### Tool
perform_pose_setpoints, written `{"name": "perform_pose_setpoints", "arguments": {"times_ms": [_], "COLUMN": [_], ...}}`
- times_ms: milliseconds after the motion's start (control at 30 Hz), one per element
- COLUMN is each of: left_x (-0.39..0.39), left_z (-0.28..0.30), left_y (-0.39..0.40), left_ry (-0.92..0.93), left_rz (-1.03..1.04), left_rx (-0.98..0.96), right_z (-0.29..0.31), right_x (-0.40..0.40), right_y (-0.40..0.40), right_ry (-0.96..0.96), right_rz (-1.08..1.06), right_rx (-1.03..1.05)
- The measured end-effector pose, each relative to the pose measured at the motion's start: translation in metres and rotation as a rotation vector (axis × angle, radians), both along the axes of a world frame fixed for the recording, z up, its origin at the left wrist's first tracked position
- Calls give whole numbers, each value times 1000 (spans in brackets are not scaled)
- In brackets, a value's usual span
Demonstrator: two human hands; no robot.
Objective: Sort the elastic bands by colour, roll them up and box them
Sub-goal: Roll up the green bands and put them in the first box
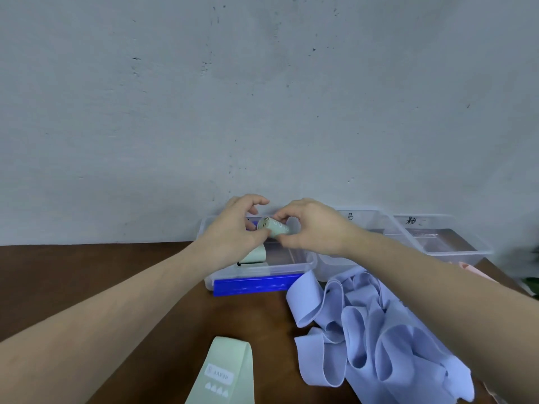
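Observation:
Both hands hold a rolled pale green elastic band [273, 226] above the leftmost clear plastic box [309, 262]. My left hand [233, 231] pinches its left end, my right hand [313, 227] grips its right end. Another green roll [254, 255] lies inside that box, partly hidden by my left wrist. A flat green band [226, 371] with a white label lies on the table near the front edge. A heap of several lavender-blue bands [373, 325] lies at the front right, under my right forearm.
Two more clear boxes stand along the wall to the right, the middle box [361, 218] and the right box [455, 243], each with a handwritten mark. A blue strip [256, 285] lies against the left box's front. Something pink [469, 268] shows beyond my right forearm. The table [102, 272] is dark brown wood.

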State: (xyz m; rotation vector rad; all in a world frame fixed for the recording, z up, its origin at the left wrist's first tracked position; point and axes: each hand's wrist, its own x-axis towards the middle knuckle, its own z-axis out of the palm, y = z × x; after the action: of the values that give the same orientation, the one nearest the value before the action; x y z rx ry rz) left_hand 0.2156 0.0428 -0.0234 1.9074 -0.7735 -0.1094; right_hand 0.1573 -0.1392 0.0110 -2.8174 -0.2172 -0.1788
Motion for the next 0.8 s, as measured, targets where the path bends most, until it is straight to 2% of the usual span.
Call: {"name": "perform_pose_setpoints", "arguments": {"times_ms": [133,233,300,400,500,800], "left_x": [13,23,28,31,29,31], "left_z": [-2,-9,-11,-15,-18,-20], "left_y": [6,7,7,8,11,10], "left_ry": [-214,-512,-605,-661,-634,-602], "left_rz": [11,-56,-54,-43,-34,-65], "left_rx": [216,520,700,858,948,995], "right_z": [-9,-17,-19,-23,-31,-41], "right_x": [11,19,24,30,34,49], "right_y": [-8,-12,-16,-20,-16,2], "right_ry": [40,80,91,114,127,105], "right_rz": [-21,-13,-14,-8,20,4], "right_rx": [-102,-222,-316,-436,-503,-746]}}
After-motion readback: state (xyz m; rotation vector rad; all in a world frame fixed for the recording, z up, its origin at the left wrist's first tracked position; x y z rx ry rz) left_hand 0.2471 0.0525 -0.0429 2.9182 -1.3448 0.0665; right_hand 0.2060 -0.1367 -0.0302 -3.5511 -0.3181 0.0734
